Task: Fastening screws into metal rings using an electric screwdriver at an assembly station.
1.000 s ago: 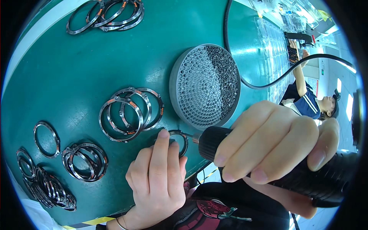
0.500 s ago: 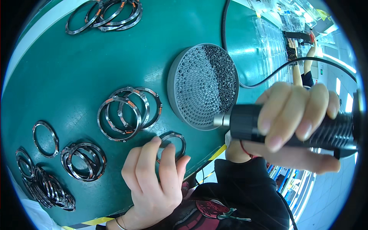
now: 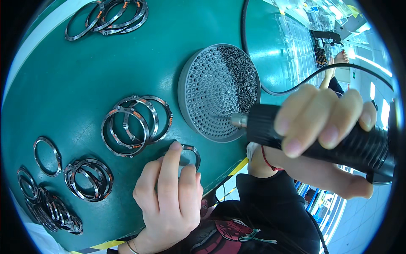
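Observation:
My right hand [image 3: 325, 127] is wrapped around a black electric screwdriver [image 3: 270, 122], which lies nearly level. Its thin bit reaches left over a round grey screw tray [image 3: 182, 91]; whether the tip touches a hole cannot be told. Small dark screws [image 3: 242, 76] are heaped on the tray's right side, and its dimpled left part holds many small pits. Below the tray, my left hand [image 3: 169, 194] holds a dark metal bezel ring [image 3: 197, 155] against the green table, index finger stretched along its upper left side. The hand hides part of that ring.
Overlapping bezel rings [image 3: 146, 127] lie just left of the tray. More sit in a small group [image 3: 111, 178], a pile [image 3: 55, 209] and a far-left stack [image 3: 114, 30]. A black cable [image 3: 287, 91] curves behind the tray. Clear plastic trays [image 3: 292, 46] and another person's hand [image 3: 341, 57] are at the far right.
The screwdriver's tip has moved slightly left and up, further over the tray. My left index finger has straightened along the ring. The table's contents sit slightly further left in view.

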Demonstrator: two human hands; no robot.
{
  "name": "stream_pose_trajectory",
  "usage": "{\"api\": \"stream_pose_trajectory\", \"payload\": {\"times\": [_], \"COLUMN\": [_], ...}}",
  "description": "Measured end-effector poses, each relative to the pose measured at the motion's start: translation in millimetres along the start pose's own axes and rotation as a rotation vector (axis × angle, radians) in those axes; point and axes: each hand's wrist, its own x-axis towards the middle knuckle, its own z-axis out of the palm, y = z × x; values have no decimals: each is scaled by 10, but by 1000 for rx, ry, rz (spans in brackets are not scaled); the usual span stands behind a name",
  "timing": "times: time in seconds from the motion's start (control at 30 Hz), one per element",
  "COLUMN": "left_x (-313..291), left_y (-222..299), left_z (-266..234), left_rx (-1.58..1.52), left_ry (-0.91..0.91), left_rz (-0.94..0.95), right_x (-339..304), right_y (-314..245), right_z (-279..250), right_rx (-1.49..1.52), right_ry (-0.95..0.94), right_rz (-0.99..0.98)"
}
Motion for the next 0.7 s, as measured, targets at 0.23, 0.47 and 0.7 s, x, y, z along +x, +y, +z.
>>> {"api": "stream_pose_trajectory", "payload": {"times": [0.23,0.47,0.7], "left_x": [-12,32,44], "left_y": [-12,15,15], "left_z": [14,-29,-17], "left_rx": [-2,8,-31], "left_ry": [17,-6,-3], "left_rz": [-3,-9,17], "right_x": [-37,-94,-18], "right_y": [129,109,106], "right_z": [384,389,465], "right_rx": [203,160,81], "right_ry": [144,65,-31], "right_rz": [-81,-30,-61]}}
